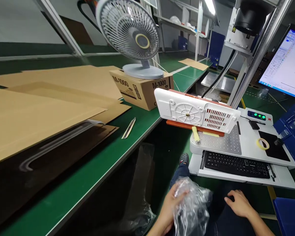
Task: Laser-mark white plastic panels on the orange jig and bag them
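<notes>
My left hand (173, 200) grips a crumpled clear plastic bag (194, 205) low in front of me, over my lap. My right hand (238, 201) rests on my dark trouser leg just right of the bag, fingers spread and holding nothing. Above them sits a white plastic panel (196, 111) with a round ribbed centre and vent slots, lying on an orange fixture plate (184, 125) on the machine's perforated bed (223, 141). A black keyboard (236, 164) lies on the white tray right below it.
A green bench (93, 173) on the left carries flat cardboard sheets (39, 105), a black sheet, a metal blade (129, 127), and a desk fan (132, 36) on an M-1000 carton (142, 88). A monitor (285, 62), tape roll (263, 143) and blue boxes (292, 131) stand right.
</notes>
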Available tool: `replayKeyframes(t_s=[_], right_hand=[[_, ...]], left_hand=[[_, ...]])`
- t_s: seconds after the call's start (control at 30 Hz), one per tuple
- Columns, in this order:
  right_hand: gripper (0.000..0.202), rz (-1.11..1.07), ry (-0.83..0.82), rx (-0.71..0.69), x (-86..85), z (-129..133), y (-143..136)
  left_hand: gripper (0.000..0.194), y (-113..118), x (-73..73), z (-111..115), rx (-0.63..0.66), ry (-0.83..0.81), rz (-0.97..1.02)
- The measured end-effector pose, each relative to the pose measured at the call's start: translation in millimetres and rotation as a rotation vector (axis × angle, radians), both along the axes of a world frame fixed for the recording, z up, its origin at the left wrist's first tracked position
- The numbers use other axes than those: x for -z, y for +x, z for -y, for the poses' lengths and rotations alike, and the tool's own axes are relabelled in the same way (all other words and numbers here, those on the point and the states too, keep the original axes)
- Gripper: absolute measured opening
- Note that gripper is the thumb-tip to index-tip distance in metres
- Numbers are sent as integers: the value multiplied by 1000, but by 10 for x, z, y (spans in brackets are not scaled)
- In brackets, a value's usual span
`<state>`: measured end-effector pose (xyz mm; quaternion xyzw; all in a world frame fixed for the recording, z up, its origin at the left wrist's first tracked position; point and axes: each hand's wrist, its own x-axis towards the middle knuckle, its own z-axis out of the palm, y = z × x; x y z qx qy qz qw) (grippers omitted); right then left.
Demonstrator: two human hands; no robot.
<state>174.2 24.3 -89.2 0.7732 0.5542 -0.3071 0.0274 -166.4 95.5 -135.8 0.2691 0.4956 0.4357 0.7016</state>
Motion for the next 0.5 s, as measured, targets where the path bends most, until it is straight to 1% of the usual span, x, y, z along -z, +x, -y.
replayKeyframes(t_s=[0.03,0.07,0.1,0.13,0.17,0.2,0.27,0.33,0.4,0.5], right_hand=[[53,135,-43,58,171,22,140],[57,218,-65,112,333,39,262],[59,259,-79,156,479,49,364],[61,268,-88,194,604,49,447],[64,257,-96,217,705,40,513],[67,240,-108,235,780,25,563],[79,208,-135,265,868,-20,637],[89,178,-134,275,905,-64,696],[93,146,-105,285,931,-96,746],[95,141,-85,330,998,-131,793]], left_hand=[[98,-60,156,-120,-90,-10,-37],[96,-106,306,-242,-157,11,-89],[91,-138,446,-364,-197,50,-158],[87,-154,572,-482,-211,98,-242],[83,-155,684,-589,-189,147,-339],[81,-141,781,-681,-139,190,-437],[78,-78,934,-804,-17,248,-580],[72,13,1041,-842,100,314,-679],[66,105,1114,-818,176,382,-768],[64,199,1186,-748,240,450,-885]])
